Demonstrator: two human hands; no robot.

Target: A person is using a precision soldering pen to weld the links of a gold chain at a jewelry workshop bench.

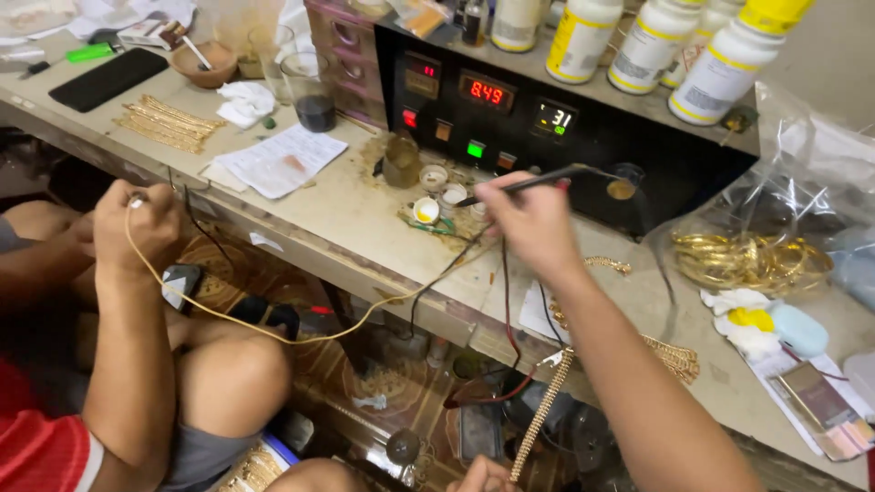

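A thin dark pen-like tool [529,185] is pinched in the right hand [529,223], its tip held over the small white cups [439,193] near the front edge of the tabletop [346,214], apparently so it can be dipped. A long gold chain [273,323] is gripped in the closed left hand [137,223], raised off the front edge so it hangs free in a slack loop. A black control box [547,137] with lit displays stands just behind the cups.

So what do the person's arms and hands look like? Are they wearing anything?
Both arms are bare: no gloves, no watch, no long sleeves. The left hand and right hand wear nothing. Near the left arm there is a red shirt sleeve with a white edge.
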